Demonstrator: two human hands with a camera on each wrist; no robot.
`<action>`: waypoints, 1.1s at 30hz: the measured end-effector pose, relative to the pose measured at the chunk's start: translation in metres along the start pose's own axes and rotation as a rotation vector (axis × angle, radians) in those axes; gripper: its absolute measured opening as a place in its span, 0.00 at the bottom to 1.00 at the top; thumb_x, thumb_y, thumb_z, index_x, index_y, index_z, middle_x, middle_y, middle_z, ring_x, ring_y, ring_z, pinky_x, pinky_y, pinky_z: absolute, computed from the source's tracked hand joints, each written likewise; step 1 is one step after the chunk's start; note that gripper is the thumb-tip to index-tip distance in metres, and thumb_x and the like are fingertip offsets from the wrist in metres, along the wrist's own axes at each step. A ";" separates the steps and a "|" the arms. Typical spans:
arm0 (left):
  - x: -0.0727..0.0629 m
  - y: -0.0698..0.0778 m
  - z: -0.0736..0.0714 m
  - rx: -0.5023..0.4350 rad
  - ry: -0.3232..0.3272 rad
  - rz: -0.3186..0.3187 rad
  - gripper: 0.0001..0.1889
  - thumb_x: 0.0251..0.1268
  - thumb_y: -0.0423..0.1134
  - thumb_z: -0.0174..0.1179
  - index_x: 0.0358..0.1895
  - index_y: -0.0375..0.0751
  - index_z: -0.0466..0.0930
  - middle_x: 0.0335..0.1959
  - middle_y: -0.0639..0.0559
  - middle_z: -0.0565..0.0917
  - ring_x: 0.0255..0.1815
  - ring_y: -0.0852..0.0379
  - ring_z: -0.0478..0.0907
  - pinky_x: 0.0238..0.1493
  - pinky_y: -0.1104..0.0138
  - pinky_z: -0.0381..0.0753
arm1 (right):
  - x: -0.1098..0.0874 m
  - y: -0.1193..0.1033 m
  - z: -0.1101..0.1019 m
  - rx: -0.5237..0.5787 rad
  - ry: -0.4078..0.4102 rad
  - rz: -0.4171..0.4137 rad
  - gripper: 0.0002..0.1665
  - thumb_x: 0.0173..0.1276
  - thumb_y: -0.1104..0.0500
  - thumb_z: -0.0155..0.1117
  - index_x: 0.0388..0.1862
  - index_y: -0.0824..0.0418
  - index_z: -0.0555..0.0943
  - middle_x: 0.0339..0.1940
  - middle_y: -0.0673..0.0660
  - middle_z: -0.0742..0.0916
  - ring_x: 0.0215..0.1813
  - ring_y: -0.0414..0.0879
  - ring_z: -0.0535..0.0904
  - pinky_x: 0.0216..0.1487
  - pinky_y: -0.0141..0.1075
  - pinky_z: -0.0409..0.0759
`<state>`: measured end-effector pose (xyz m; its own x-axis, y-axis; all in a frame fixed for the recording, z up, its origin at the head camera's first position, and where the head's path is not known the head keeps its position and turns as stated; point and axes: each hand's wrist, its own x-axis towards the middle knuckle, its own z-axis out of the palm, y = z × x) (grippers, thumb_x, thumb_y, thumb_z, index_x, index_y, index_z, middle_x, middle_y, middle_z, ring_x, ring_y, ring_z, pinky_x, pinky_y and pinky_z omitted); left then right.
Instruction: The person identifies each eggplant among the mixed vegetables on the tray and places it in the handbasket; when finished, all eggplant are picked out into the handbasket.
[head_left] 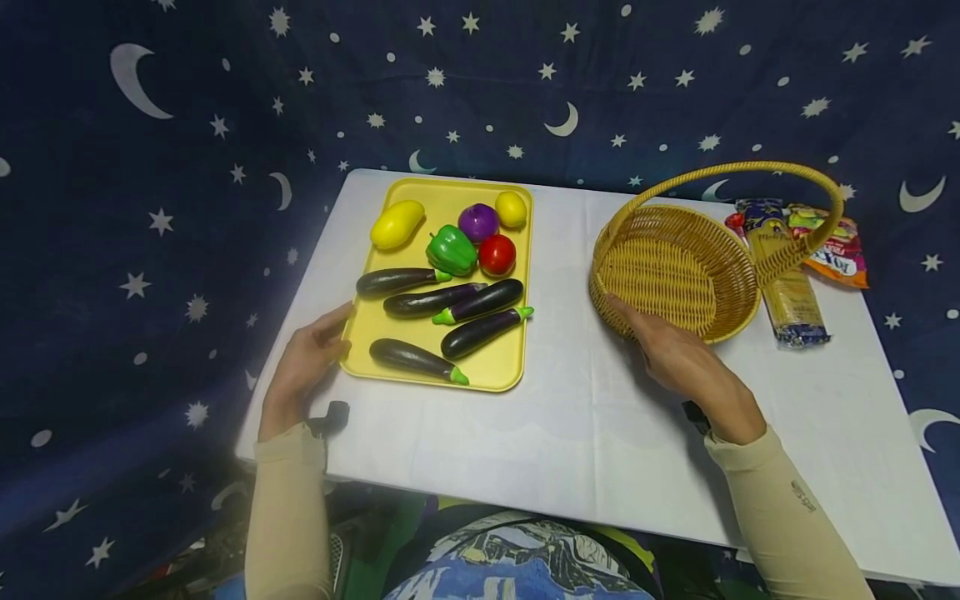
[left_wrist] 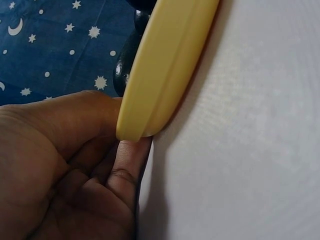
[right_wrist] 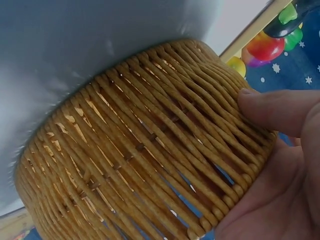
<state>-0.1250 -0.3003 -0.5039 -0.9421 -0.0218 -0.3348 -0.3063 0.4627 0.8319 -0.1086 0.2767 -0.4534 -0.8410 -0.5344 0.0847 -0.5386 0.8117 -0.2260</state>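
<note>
My left hand (head_left: 307, 358) pinches the left edge of a yellow tray (head_left: 480, 385); in the left wrist view the thumb and a finger meet at the tray's rim. On the tray lie several dark eggplants (head_left: 482, 332), a yellow mango (head_left: 397, 225), a green bell pepper (head_left: 452, 251), a purple onion (head_left: 478, 222), a red tomato (head_left: 497, 255) and a lemon (head_left: 511, 209). My right hand (head_left: 678, 354) grips the front left of a wicker basket (head_left: 656, 283) with a tall handle. The right wrist view shows the thumb against its woven wall. Nothing lies inside the basket.
Right of the basket lie a pack of pasta (head_left: 791, 292) and a red snack bag (head_left: 840, 246), partly behind the handle. A white cloth covers the table (head_left: 570, 442). Behind it hangs a dark blue curtain (head_left: 510, 83) with stars and moons.
</note>
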 end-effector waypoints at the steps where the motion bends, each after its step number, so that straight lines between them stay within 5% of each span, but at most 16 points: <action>1: 0.000 0.000 0.000 -0.004 0.001 -0.003 0.37 0.72 0.31 0.62 0.81 0.61 0.67 0.84 0.51 0.69 0.81 0.42 0.71 0.86 0.46 0.64 | -0.001 0.000 0.000 -0.002 0.005 -0.005 0.49 0.72 0.78 0.58 0.87 0.55 0.58 0.37 0.65 0.87 0.26 0.46 0.73 0.26 0.39 0.74; 5: 0.000 0.000 0.000 0.020 0.010 -0.008 0.37 0.72 0.32 0.62 0.82 0.60 0.67 0.84 0.52 0.69 0.84 0.42 0.68 0.87 0.45 0.61 | -0.002 -0.001 0.001 -0.007 0.029 -0.018 0.51 0.69 0.78 0.62 0.87 0.55 0.60 0.43 0.67 0.88 0.29 0.47 0.76 0.27 0.40 0.76; 12: 0.002 -0.002 0.000 0.044 0.015 -0.019 0.37 0.73 0.32 0.62 0.82 0.59 0.66 0.84 0.53 0.69 0.88 0.44 0.60 0.89 0.43 0.56 | -0.003 -0.003 0.003 -0.034 0.082 -0.040 0.50 0.65 0.76 0.70 0.83 0.53 0.65 0.38 0.62 0.80 0.24 0.43 0.65 0.23 0.30 0.63; 33: 0.001 0.001 0.001 0.018 0.004 -0.052 0.37 0.74 0.34 0.62 0.81 0.67 0.66 0.85 0.55 0.67 0.88 0.45 0.61 0.89 0.44 0.55 | -0.008 -0.015 0.005 -0.028 0.100 -0.058 0.48 0.65 0.76 0.69 0.82 0.55 0.68 0.36 0.59 0.77 0.26 0.42 0.63 0.24 0.29 0.62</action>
<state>-0.1261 -0.2989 -0.5035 -0.9254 -0.0496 -0.3756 -0.3524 0.4767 0.8053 -0.0939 0.2676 -0.4558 -0.8085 -0.5557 0.1936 -0.5866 0.7870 -0.1911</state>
